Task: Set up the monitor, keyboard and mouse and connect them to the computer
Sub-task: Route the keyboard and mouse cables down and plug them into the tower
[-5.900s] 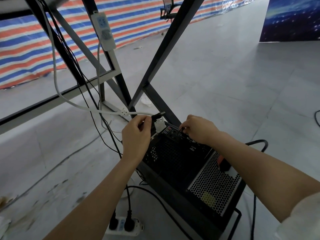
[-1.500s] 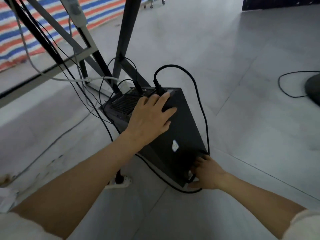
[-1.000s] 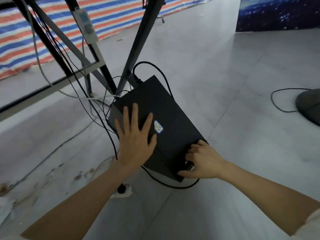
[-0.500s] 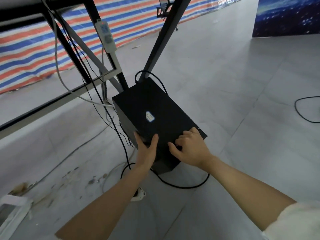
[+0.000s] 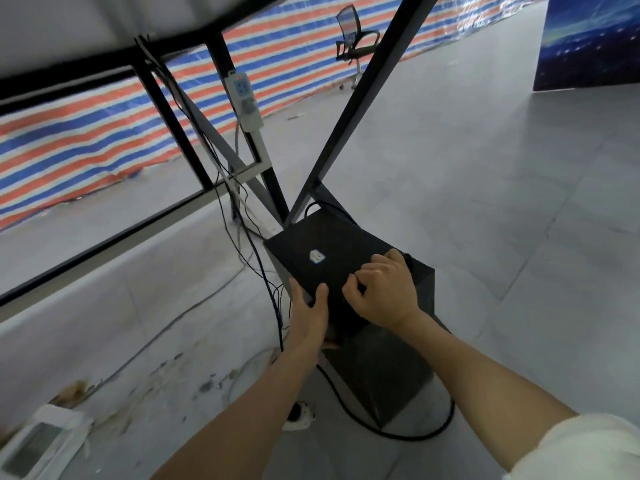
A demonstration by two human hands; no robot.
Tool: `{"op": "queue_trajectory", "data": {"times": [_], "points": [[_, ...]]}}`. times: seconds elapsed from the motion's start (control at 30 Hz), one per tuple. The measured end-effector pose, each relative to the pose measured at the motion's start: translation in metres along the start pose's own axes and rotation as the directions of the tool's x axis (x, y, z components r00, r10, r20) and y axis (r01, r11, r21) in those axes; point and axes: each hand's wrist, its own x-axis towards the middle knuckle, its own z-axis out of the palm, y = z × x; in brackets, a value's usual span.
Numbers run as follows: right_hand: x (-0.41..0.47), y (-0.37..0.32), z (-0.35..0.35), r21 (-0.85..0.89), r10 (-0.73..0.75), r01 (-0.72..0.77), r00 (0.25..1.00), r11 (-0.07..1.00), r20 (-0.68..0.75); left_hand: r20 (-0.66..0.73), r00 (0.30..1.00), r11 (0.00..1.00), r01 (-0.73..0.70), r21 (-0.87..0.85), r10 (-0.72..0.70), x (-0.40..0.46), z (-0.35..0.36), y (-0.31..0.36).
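Observation:
The black computer tower [image 5: 332,251] stands upright on the grey floor beside the desk's crossed legs, a small blue sticker on its top face. My left hand [image 5: 308,310] grips the tower's near left top edge, thumb on top and fingers down the side. My right hand [image 5: 381,292] rests on the near top with its fingers curled over the edge. A thick black power cable [image 5: 398,433] loops on the floor around the tower's base. Thin black cables [image 5: 256,261] run from the desk down behind the tower. Monitor, keyboard and mouse are out of sight.
Black desk legs [image 5: 353,109] cross just behind the tower. A white power strip [image 5: 244,100] hangs on the frame; another white socket block [image 5: 301,415] lies on the floor by my left forearm. An office chair [image 5: 356,43] stands far back. A white box [image 5: 38,441] sits bottom left.
The tower was tipped up from lying on its side to standing upright. Both hands moved from its side panel and base to its near top edge.

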Motion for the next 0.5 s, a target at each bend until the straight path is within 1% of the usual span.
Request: {"op": "queue_trajectory", "data": {"times": [0.1, 0.2, 0.3, 0.47, 0.5], "points": [[-0.001, 0.002, -0.002, -0.003, -0.001, 0.001, 1.000, 1.000, 0.011, 0.000, 0.999, 0.999, 0.036, 0.001, -0.036, 0.001, 0.002, -0.002], [0.000, 0.007, -0.002, -0.011, -0.047, 0.048, 0.998, 0.999, 0.030, 0.003, 0.998, 0.996, 0.065, -0.057, -0.065, 0.001, 0.003, -0.002], [0.003, 0.014, -0.005, -0.012, -0.054, 0.055, 0.997, 0.998, 0.049, 0.036, 0.994, 0.988, 0.111, -0.107, -0.108, -0.001, 0.006, -0.005], [0.003, 0.011, -0.013, -0.057, -0.032, 0.038, 0.995, 0.998, 0.096, 0.022, 0.985, 0.983, 0.174, -0.066, -0.173, 0.000, 0.010, 0.009], [0.000, 0.010, -0.016, -0.073, -0.004, 0.014, 0.992, 0.997, 0.127, 0.021, 0.982, 0.980, 0.188, -0.063, -0.187, -0.003, 0.010, 0.011]]}}
